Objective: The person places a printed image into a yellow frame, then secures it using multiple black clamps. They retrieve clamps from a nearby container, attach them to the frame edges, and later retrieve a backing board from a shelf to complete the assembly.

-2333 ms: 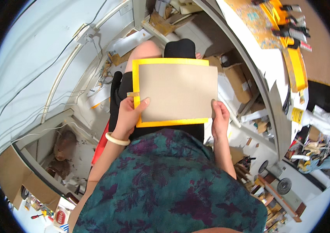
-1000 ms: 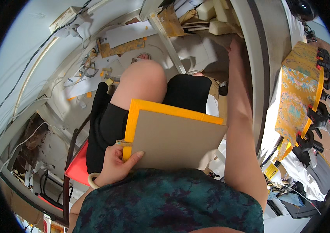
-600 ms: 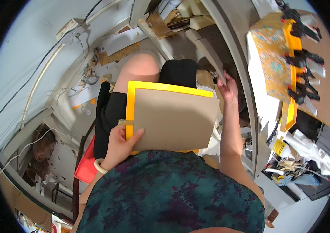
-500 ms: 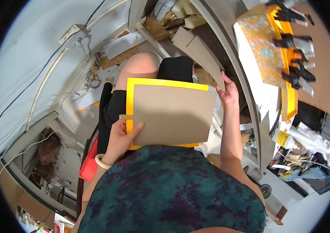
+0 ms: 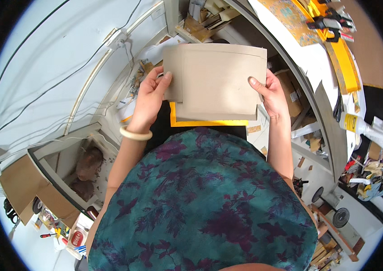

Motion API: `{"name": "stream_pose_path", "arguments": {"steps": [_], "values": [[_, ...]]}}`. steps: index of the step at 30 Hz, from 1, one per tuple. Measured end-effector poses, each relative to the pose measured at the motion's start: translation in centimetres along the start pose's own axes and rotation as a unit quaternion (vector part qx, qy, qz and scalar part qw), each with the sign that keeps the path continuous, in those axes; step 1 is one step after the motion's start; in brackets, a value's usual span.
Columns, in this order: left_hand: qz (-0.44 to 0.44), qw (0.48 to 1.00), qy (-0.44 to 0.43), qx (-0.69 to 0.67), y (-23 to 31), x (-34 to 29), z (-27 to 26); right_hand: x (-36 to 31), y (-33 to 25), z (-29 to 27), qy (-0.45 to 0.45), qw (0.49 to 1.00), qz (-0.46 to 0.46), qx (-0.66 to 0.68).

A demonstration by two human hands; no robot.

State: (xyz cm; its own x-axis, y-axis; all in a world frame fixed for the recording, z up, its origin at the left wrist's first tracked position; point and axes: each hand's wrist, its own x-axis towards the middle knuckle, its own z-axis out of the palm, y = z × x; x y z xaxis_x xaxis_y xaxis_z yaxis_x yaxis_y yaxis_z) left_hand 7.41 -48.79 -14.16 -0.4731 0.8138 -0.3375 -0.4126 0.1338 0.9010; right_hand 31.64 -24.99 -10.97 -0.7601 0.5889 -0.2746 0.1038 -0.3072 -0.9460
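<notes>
Both my hands hold a few stacked greyish-beige cardboard sheets up in front of me. My left hand grips the left edge, its thumb on the face of a narrower piece that overlaps the larger one. At the right edge my right hand pinches the stack, thumb on top and fingers behind. Below the sheets, a yellow-bordered board lies over my lap; most of it is hidden.
To the right runs a work table with a curved-looking edge, bearing a patterned yellow piece, black clamps and a white bottle. Cardboard scraps sit beneath it. An open bin-like box stands at left.
The cardboard sheets have moved from the right side to above my lap. My left hand has let go of the yellow-bordered board and taken hold of the sheets.
</notes>
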Motion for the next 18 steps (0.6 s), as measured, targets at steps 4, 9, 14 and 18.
{"name": "stream_pose_path", "arguments": {"steps": [4, 9, 14, 18], "values": [[0.054, 0.998, -0.008, -0.041, -0.3, 0.2, 2.1, -1.8, 0.5, 0.9, 0.065, 0.997, -0.033, 0.008], [0.089, 0.993, -0.024, -0.076, -0.5, 0.2, 2.8, -2.7, 1.6, 0.7, 0.093, 0.992, -0.068, 0.042], [0.079, 0.994, -0.04, -0.069, -0.2, -0.7, 3.5, -2.6, 1.5, 1.3, 0.116, 0.989, -0.076, 0.056], [-0.006, 0.997, -0.037, -0.06, -1.7, -1.0, 3.6, -2.7, 1.6, 0.8, 0.114, 0.993, -0.033, 0.003]]}}
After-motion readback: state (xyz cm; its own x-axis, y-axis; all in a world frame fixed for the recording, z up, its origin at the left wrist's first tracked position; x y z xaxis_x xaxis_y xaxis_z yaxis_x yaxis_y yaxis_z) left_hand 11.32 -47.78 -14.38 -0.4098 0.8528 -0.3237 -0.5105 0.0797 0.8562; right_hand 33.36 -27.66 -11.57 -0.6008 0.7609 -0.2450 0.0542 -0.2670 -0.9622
